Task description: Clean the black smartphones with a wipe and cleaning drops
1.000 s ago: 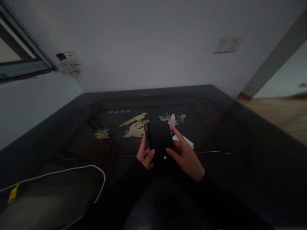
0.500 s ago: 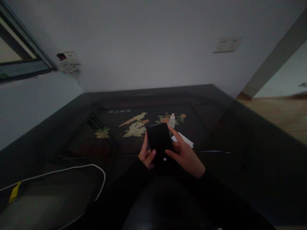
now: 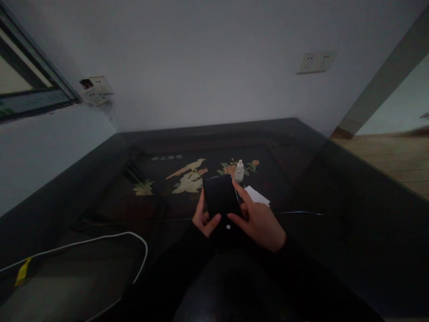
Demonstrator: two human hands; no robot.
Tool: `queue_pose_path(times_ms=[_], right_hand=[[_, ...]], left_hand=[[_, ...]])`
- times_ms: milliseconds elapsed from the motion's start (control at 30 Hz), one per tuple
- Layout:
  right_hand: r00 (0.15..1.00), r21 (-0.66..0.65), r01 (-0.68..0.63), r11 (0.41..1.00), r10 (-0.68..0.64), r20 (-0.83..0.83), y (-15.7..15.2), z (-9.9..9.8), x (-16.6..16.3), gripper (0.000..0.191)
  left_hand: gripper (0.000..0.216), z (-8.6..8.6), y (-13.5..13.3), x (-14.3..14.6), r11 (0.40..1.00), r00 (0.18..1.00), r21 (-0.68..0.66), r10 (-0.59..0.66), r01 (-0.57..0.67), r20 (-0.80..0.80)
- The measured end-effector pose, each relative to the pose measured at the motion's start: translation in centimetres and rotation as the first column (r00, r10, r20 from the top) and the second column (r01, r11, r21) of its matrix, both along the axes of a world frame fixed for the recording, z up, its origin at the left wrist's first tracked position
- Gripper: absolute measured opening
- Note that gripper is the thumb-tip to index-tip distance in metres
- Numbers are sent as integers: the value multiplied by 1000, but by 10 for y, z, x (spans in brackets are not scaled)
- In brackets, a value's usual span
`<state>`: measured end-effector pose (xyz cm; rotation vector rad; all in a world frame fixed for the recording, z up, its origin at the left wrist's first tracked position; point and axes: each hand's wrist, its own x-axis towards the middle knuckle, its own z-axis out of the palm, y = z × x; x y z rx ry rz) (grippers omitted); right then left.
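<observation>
Both hands share the grip on a black phone (image 3: 221,201), held dark screen up just above the bench (image 3: 335,197). On the phone's left edge the left hand (image 3: 205,218) is closed, its fingers running up the side and its thumb laid across the lower part of the glass. From the other side the right hand (image 3: 259,217) holds the right edge, forefinger stretched up along it towards the top corner and thumb resting on the screen near a small pale ring mark at the bottom. Dark sleeves cover both forearms.

Just beyond the phone's top right corner a small white dropper bottle (image 3: 239,171) stands upright on the bench, and a folded white paper (image 3: 257,196) lies flat to the right of the right hand's fingers. Under the glossy dark surface shows an inlaid bird-and-flower picture (image 3: 189,175). A white cable (image 3: 100,237) loops across the near left part of the bench, well apart from the hands.
</observation>
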<state>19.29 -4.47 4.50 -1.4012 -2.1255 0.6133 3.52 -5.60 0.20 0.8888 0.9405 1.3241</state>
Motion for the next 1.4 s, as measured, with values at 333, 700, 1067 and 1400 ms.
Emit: queue_pose_path(times_ms=[333, 700, 1067, 1400], right_hand=[[798, -412, -409, 814, 100, -595, 8, -8, 18, 56], [733, -509, -564, 651, 109, -672, 5, -16, 15, 24], [708, -535, -535, 654, 2, -706, 0, -18, 12, 26], [753, -587, -530, 612, 23, -657, 3, -16, 15, 37]], left_hand=[[103, 12, 4, -8, 999, 999, 40, -16, 14, 35], [101, 8, 4, -11, 997, 1000, 73, -3, 2, 13], [101, 11, 7, -9, 999, 998, 44, -12, 9, 68], [106, 15, 5, -13, 996, 996, 8, -85, 85, 12]])
